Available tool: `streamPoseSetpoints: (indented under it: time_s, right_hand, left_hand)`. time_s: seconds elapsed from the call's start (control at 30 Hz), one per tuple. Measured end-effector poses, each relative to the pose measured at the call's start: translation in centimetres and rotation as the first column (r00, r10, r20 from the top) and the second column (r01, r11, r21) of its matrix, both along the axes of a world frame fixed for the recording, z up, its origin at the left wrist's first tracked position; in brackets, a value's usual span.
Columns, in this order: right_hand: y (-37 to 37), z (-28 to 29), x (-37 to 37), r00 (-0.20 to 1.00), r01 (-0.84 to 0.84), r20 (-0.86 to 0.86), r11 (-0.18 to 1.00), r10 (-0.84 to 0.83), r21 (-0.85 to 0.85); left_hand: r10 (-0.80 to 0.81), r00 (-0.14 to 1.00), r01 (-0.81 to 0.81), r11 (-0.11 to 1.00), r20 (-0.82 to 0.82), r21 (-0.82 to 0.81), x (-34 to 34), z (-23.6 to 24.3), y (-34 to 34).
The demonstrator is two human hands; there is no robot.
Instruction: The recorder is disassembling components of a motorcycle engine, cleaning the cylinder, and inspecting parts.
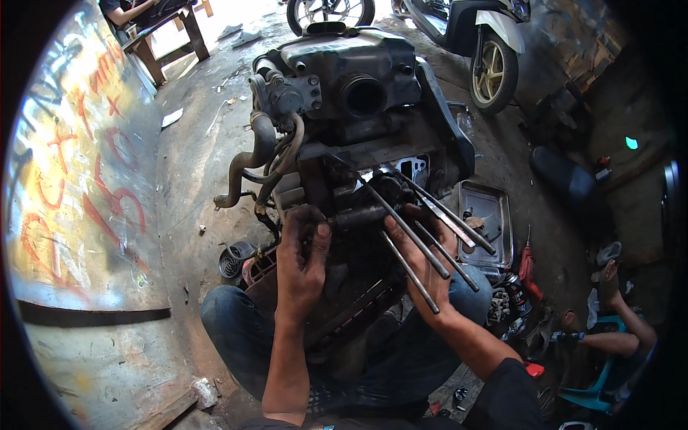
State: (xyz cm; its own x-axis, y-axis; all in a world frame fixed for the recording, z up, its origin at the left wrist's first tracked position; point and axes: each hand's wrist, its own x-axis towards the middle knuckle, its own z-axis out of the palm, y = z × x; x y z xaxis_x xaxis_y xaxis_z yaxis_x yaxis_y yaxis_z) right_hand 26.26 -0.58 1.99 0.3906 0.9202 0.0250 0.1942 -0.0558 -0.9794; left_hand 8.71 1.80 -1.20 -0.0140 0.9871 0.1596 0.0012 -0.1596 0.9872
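An open engine [387, 185] lies in front of me, long metal studs [416, 244] jutting from it toward me. Across it, beneath the studs, is a dark cylindrical part [355, 218]. My left hand [304, 251] has its fingers curled at the left end of that part, thumb bent against it. My right hand [426, 261] grips about its right end, partly hidden behind the studs. Above sit a black housing with a round opening [342, 54] and bent hoses [244, 168] on the left.
A metal tray [502, 215], red tool [528, 276] and cans [516, 304] lie right. A painted metal wall [79, 201] stands left, a scooter [494, 36] behind. Another person's legs [623, 337] are at lower right, another person [129, 14] upper left.
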Motion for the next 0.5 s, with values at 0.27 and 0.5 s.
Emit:
streamPoseSetpoints:
  time_s: [0.27,0.5]
  right_hand:
    - [0.32,-0.61,-0.18,1.000,0.010,0.010,1.000,-0.010,0.018]
    - [0.57,0.16,-0.29,0.995,0.013,-0.099,1.000,-0.011,0.021]
  left_hand:
    - [0.008,1.000,-0.007,0.997,-0.008,0.073,-0.27,-0.23,-0.40]
    - [0.006,0.999,-0.005,0.999,-0.037,0.040,-0.33,-0.10,0.07]
